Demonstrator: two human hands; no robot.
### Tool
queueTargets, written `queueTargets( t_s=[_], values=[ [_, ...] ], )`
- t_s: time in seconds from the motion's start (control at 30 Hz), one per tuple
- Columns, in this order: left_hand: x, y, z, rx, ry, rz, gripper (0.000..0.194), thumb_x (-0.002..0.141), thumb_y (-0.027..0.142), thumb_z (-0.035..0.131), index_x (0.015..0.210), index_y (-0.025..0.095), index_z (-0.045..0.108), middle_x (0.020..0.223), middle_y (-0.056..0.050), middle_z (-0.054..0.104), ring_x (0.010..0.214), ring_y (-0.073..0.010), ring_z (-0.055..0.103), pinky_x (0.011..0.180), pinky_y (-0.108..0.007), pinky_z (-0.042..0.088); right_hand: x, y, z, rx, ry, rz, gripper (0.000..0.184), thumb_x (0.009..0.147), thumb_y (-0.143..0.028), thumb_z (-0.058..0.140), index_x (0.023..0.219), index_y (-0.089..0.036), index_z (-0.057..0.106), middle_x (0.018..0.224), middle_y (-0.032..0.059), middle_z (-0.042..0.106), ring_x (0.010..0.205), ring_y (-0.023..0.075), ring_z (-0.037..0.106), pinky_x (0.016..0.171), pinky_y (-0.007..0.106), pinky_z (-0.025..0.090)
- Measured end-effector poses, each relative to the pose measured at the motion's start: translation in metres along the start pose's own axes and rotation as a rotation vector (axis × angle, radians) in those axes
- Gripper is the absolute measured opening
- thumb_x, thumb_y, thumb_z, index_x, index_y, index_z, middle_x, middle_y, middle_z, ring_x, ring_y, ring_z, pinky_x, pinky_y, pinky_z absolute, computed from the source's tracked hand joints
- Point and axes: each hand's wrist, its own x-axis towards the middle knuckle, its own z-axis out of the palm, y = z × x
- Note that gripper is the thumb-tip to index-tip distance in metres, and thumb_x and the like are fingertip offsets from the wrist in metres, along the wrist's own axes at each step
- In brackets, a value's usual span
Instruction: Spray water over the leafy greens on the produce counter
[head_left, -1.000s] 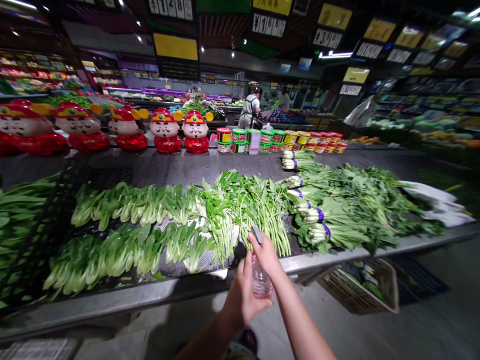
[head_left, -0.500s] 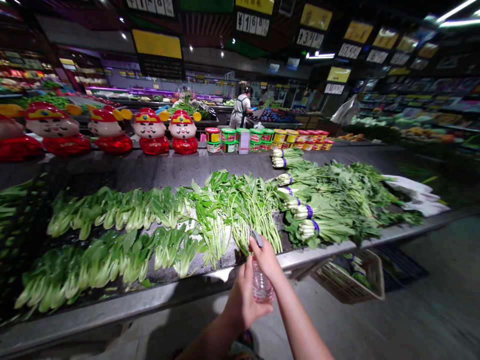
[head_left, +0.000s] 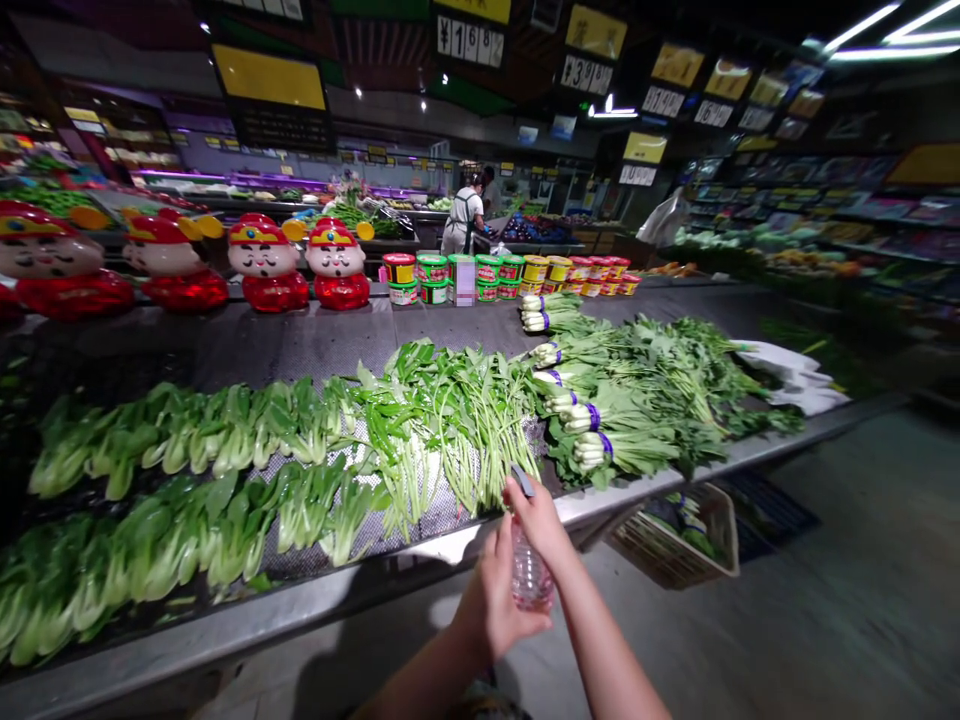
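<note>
Both my hands are on a clear, ribbed spray bottle (head_left: pixel 531 575) with a grey top, held in front of the display's metal edge. My right hand (head_left: pixel 538 520) grips its upper part, with the grey top showing above the fingers. Around the lower part from the left curls my left hand (head_left: pixel 491 600). Just beyond the bottle lie leafy greens with long thin stems (head_left: pixel 465 440). Rows of bok choy (head_left: pixel 202 520) spread to the left, and bunches of greens tied with purple bands (head_left: pixel 637 430) lie on the right.
The display's metal edge (head_left: pixel 300 600) runs across in front of me. Behind the greens stand red figurines (head_left: pixel 337 265) and stacked tubs (head_left: pixel 491 278). A crate (head_left: pixel 675 550) of vegetables sits on the floor at right. Farther back, a person (head_left: pixel 463 222) in an apron stands by another display.
The view has turned slightly right, so the display and figurines have shifted left in the picture. Both my hands keep hold of the spray bottle.
</note>
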Motion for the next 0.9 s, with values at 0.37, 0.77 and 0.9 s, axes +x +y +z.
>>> queueTargets(
  t_s=[0.37, 0.77, 0.9],
  values=[
    [0.008, -0.001, 0.027, -0.016, -0.012, 0.001, 0.122, 0.043, 0.021, 0.081, 0.144, 0.014, 0.012, 0.14, -0.018, 0.035, 0.124, -0.0349, 0.041, 0.106, -0.045, 0.037, -0.001, 0.014, -0.021, 0.038, 0.037, 0.026, 0.039, 0.084, -0.051, 0.043, 0.077, -0.016, 0.06, 0.072, 0.007, 0.064, 0.069, 0.0208, 0.059, 0.068, 0.032, 0.045],
    [0.008, -0.002, 0.066, -0.056, -0.077, -0.015, 0.128, 0.042, 0.023, 0.084, 0.144, 0.017, 0.007, 0.14, -0.017, 0.035, 0.123, -0.0345, 0.043, 0.104, -0.046, 0.038, -0.011, 0.05, -0.044, 0.022, 0.047, 0.165, 0.041, 0.081, -0.056, 0.044, 0.072, -0.018, 0.055, 0.063, 0.004, 0.062, 0.062, 0.0202, 0.056, 0.062, 0.031, 0.044],
    [0.01, 0.003, 0.065, -0.074, -0.087, -0.033, 0.124, 0.043, 0.019, 0.082, 0.143, 0.013, 0.011, 0.14, -0.019, 0.034, 0.124, -0.0347, 0.042, 0.105, -0.044, 0.037, -0.008, 0.055, -0.046, 0.037, 0.037, 0.162, 0.041, 0.081, -0.056, 0.045, 0.073, -0.017, 0.056, 0.064, 0.0043, 0.062, 0.063, 0.0203, 0.058, 0.062, 0.031, 0.044]
  ],
)
